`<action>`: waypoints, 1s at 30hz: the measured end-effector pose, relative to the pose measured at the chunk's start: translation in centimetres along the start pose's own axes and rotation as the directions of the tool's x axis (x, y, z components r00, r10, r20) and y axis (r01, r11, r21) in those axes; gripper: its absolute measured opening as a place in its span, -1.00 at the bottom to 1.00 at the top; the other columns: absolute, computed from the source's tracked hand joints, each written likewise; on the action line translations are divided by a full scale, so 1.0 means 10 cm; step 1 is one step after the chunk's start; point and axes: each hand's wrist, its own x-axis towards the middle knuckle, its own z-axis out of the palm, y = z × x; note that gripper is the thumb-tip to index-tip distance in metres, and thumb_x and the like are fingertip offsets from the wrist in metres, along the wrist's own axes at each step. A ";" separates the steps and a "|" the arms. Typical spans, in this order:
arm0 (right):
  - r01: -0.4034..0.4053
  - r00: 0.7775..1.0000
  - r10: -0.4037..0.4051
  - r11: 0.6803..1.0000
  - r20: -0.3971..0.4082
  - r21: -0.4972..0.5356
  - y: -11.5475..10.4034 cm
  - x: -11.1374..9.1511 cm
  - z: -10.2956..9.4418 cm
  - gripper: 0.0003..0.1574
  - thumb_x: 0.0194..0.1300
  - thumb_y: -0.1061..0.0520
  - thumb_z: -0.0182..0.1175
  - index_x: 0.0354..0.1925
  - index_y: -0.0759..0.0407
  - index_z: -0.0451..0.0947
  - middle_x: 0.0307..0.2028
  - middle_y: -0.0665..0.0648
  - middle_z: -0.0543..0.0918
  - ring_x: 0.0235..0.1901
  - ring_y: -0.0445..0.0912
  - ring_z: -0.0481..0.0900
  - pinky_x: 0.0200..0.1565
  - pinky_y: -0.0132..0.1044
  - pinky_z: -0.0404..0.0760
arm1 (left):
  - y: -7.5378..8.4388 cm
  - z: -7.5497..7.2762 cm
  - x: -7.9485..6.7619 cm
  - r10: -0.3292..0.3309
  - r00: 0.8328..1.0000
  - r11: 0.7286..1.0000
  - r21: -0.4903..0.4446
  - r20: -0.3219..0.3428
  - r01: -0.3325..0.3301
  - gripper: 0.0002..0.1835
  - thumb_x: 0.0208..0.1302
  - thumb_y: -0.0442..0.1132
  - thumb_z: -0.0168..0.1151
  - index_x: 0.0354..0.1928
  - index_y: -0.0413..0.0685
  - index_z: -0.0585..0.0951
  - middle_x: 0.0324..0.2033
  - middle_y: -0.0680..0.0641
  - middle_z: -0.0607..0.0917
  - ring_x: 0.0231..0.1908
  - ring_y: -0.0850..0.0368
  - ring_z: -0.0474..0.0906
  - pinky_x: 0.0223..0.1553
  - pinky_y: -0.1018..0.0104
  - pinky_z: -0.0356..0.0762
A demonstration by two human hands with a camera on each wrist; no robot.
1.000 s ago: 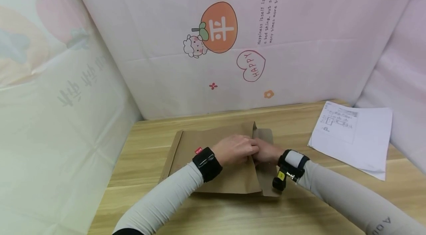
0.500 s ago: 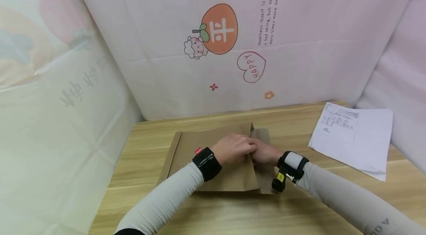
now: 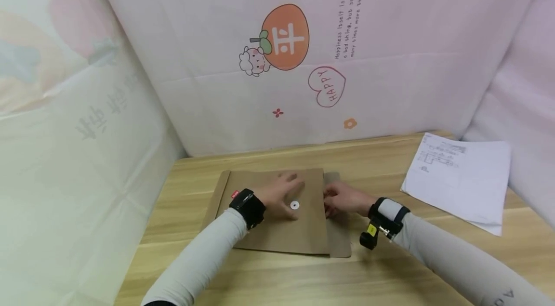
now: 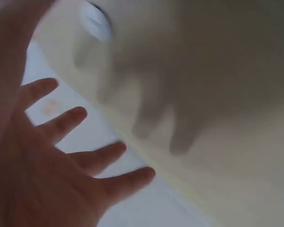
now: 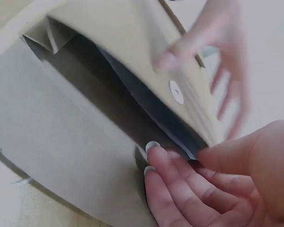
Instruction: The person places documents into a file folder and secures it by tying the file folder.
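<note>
A brown kraft paper envelope (image 3: 277, 238) lies flat on the table, its mouth toward the right and its flap (image 3: 340, 243) folded out. My left hand (image 3: 277, 195) is spread over the front panel, fingers apart, beside a white round button (image 3: 295, 205). In the left wrist view it holds nothing and casts a shadow on the paper. At the mouth, my right hand (image 3: 347, 197) pinches the front panel's edge, with its thumb outside and curled fingers inside. The right wrist view shows the mouth gaping, with a dark layer (image 5: 146, 104) inside.
White sheets with printing and sketches (image 3: 459, 180) lie at the right back of the wooden table (image 3: 303, 282). A printed white cloth (image 3: 234, 113) hangs behind the table and along both sides. A small red tag (image 3: 235, 194) shows near my left wrist.
My left hand has left the mouth's edge and moved left over the front panel, spreading its fingers. The button has come into sight. The envelope has shifted slightly left and lies flatter.
</note>
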 end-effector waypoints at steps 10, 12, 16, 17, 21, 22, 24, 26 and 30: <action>-0.050 0.987 0.035 0.994 -0.154 -0.095 0.03 -0.06 -0.05 -0.70 0.44 0.32 0.07 0.04 0.51 0.50 -0.22 0.31 0.69 -0.29 0.07 0.71 -0.21 -0.04 0.72 | -0.07 0.14 -0.02 -0.228 0.969 0.959 0.198 0.100 0.205 0.43 -0.35 0.57 0.50 0.63 0.52 -0.02 0.64 0.03 -0.09 0.49 -0.54 -0.09 0.20 -0.56 0.22; -0.042 0.979 -0.005 0.973 -0.203 -0.227 0.00 -0.10 -0.02 -0.70 0.43 0.29 0.12 0.05 0.46 0.53 -0.19 0.28 0.69 -0.26 0.05 0.70 -0.20 -0.06 0.71 | 0.00 0.10 0.00 -0.248 0.964 0.951 0.216 0.097 0.222 0.44 -0.36 0.56 0.52 0.63 0.48 -0.01 0.64 -0.01 -0.07 0.47 -0.60 -0.08 0.15 -0.59 0.26; 0.043 0.965 -0.192 0.785 -0.176 -0.617 -0.06 -0.27 0.19 -0.58 0.40 0.19 0.25 0.15 0.39 0.55 0.05 0.33 0.63 -0.02 0.16 0.64 -0.01 0.07 0.66 | 0.10 0.02 -0.01 -0.266 0.959 0.946 0.215 0.098 0.241 0.45 -0.36 0.54 0.54 0.64 0.37 0.03 0.63 -0.08 -0.03 0.44 -0.67 -0.04 0.09 -0.60 0.31; 0.080 0.962 -0.241 0.705 -0.131 -0.705 -0.08 -0.33 0.27 -0.53 0.38 0.15 0.28 0.18 0.37 0.55 0.12 0.35 0.61 0.06 0.20 0.61 0.06 0.11 0.63 | 0.10 0.02 -0.02 -0.266 0.959 0.945 0.220 0.094 0.240 0.45 -0.36 0.55 0.53 0.64 0.36 0.03 0.62 -0.09 -0.02 0.43 -0.67 -0.02 0.07 -0.60 0.33; 0.255 0.959 -0.252 0.569 0.129 -0.782 -0.11 -0.53 0.59 -0.25 0.46 -0.11 0.21 0.42 0.27 0.39 0.44 0.40 0.32 0.40 0.33 0.32 0.31 0.27 0.37 | 0.04 0.02 0.01 -0.289 0.953 0.936 0.237 0.095 0.260 0.42 -0.31 0.59 0.47 0.64 0.40 0.01 0.63 -0.06 -0.04 0.46 -0.60 -0.04 0.09 -0.56 0.34; 0.273 0.960 -0.213 0.579 0.180 -0.768 -0.10 -0.57 0.66 -0.18 0.49 -0.19 0.16 0.49 0.22 0.31 0.50 0.37 0.24 0.45 0.32 0.23 0.34 0.27 0.34 | 0.07 -0.03 0.00 -0.298 0.949 0.934 0.235 0.103 0.268 0.40 -0.28 0.58 0.46 0.64 0.39 0.02 0.63 -0.06 -0.04 0.47 -0.59 -0.05 0.11 -0.56 0.33; 0.275 0.961 -0.146 0.603 0.235 -0.749 -0.06 -0.63 0.76 -0.09 0.52 -0.31 0.04 0.58 0.13 0.16 0.58 0.32 0.05 0.54 0.31 0.02 0.38 0.27 0.26 | 0.10 -0.08 0.01 -0.308 0.945 0.934 0.223 0.110 0.278 0.35 -0.21 0.57 0.44 0.64 0.37 0.03 0.63 -0.07 -0.05 0.48 -0.58 -0.07 0.15 -0.55 0.31; 0.266 0.961 -0.113 0.608 0.251 -0.748 -0.01 -0.67 0.83 -0.06 0.53 -0.37 -0.03 0.61 0.06 0.09 0.61 0.28 -0.05 0.57 0.28 -0.08 0.40 0.24 0.25 | 0.16 -0.13 0.01 -0.309 0.945 0.936 0.210 0.111 0.282 0.31 -0.14 0.55 0.42 0.64 0.33 0.06 0.63 -0.09 -0.03 0.47 -0.59 -0.04 0.18 -0.54 0.30; 0.302 0.953 -0.167 0.578 0.252 -0.758 0.07 -0.68 0.86 -0.15 0.57 -0.30 -0.04 0.61 0.03 0.10 0.62 0.30 -0.10 0.57 0.29 -0.10 0.38 0.22 0.29 | 0.22 -0.11 0.08 -0.267 0.956 0.948 0.211 0.120 0.238 0.22 -0.01 0.56 0.33 0.64 0.31 0.07 0.62 -0.09 0.00 0.48 -0.53 0.01 0.26 -0.50 0.24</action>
